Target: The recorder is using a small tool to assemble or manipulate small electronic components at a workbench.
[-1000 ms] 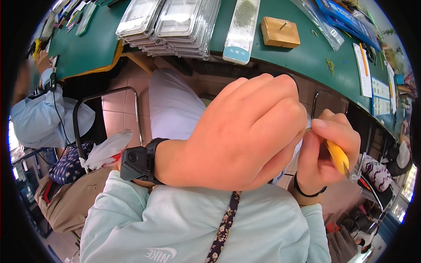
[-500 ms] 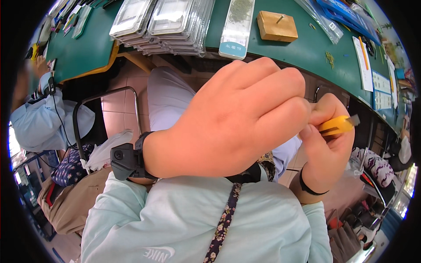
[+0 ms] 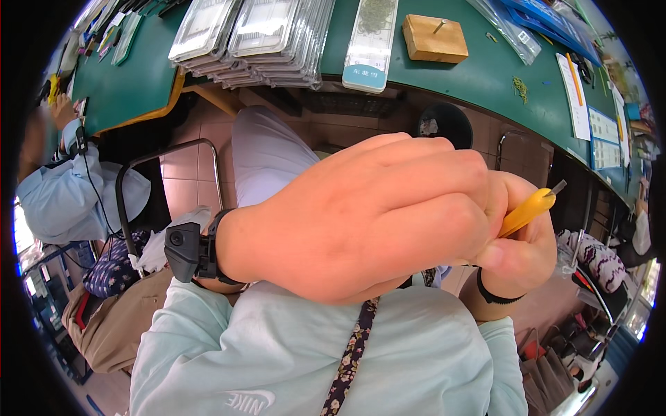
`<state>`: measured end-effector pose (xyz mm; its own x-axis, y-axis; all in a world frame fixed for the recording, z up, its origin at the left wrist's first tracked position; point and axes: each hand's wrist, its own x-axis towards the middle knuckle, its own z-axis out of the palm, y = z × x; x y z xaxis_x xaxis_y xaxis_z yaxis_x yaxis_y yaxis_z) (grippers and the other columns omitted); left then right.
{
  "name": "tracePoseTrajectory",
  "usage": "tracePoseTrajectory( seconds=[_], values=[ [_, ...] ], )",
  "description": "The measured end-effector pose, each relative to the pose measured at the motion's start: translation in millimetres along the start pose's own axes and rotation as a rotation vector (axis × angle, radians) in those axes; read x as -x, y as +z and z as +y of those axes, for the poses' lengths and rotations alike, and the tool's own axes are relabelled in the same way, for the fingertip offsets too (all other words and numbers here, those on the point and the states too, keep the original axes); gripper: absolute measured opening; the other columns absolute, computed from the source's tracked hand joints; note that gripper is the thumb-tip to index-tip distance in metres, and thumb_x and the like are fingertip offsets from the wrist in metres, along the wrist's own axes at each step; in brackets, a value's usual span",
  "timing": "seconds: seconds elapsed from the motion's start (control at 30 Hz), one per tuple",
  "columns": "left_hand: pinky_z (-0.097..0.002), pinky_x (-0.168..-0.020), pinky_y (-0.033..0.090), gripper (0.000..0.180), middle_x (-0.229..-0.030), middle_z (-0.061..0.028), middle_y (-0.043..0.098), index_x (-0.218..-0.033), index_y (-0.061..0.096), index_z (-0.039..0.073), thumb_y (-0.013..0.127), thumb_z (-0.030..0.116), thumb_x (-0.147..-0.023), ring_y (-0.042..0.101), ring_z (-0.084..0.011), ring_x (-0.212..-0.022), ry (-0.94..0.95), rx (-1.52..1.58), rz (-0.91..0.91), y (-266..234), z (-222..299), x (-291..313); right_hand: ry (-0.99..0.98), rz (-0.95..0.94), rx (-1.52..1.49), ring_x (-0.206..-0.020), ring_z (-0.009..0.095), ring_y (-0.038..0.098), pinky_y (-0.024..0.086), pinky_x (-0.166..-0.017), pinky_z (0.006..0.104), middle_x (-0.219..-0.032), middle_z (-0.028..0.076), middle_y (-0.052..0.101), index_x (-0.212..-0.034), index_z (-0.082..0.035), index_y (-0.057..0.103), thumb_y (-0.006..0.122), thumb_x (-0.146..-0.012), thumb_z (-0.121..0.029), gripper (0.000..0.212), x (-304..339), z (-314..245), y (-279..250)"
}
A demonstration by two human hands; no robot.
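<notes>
Stacked clear cases (image 3: 260,41) sit beyond the left hand (image 3: 354,215), which is curled right up against the right hand, its fingertips hidden, grip impossible to tell; wooden block (image 3: 431,43) farther out; and here's the right hand (image 3: 524,260), fingers closed around a yellow-handled blade (image 3: 528,211)! Done or left? Hidden between them.

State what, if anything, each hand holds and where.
Right hand: a yellow-handled tool, held by the handle, metal tip free. Left hand: anything held is hidden.
</notes>
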<state>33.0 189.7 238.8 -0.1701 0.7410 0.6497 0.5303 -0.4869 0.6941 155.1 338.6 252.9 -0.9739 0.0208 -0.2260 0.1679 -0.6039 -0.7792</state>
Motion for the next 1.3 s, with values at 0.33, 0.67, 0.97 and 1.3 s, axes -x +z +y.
tracePoseTrajectory(
  seconds=[0.33,0.67,0.97,1.3],
  values=[
    [-0.0312,-0.056,0.041,0.013,-0.081,-0.0098,0.055,-0.087,0.054,0.004,0.057,-0.001,-0.076,0.052,-0.0221,-0.065,-0.047,-0.066,-0.066,-7.6,3.8,1.1,-0.139,0.059,0.377,-0.050,0.003,0.043,0.029,-0.046,0.0181,-0.061,-0.001,0.054,-0.077,-0.001,0.060,0.064,-0.065,0.004,0.013,11.3,-7.8,5.2],
    [-0.0310,-0.051,0.038,0.026,-0.073,-0.0116,0.054,-0.081,0.053,0.001,0.063,-0.008,-0.059,0.050,-0.0229,-0.061,-0.068,-0.366,0.091,0.3,15.6,-5.2,-0.555,-0.049,1.017,-0.052,0.008,0.038,0.029,-0.052,0.0204,-0.064,0.005,0.048,-0.090,0.002,0.048,0.052,-0.072,0.012,0.021,9.3,-8.7,13.6],
    [-0.0303,-0.049,0.036,0.026,-0.071,-0.0115,0.052,-0.082,0.051,0.000,0.061,-0.011,-0.061,0.047,-0.0230,-0.059,-0.117,-0.411,0.146,4.6,13.4,-5.3,-0.591,0.128,0.922,-0.058,0.005,0.041,0.029,-0.054,0.0175,-0.069,0.004,0.051,-0.085,0.001,0.048,0.053,-0.078,0.010,0.012,5.3,7.3,22.2],
    [-0.0322,-0.050,0.037,0.023,-0.073,-0.0099,0.052,-0.081,0.052,-0.001,0.063,-0.009,-0.063,0.046,-0.0234,-0.059,-0.104,-0.135,0.128,5.6,10.6,-4.4,-0.040,0.244,0.517,-0.061,0.007,0.044,0.034,-0.056,0.0196,-0.072,0.004,0.052,-0.070,-0.002,0.047,0.064,-0.063,-0.007,0.020,9.1,-8.2,16.1]
  ],
)
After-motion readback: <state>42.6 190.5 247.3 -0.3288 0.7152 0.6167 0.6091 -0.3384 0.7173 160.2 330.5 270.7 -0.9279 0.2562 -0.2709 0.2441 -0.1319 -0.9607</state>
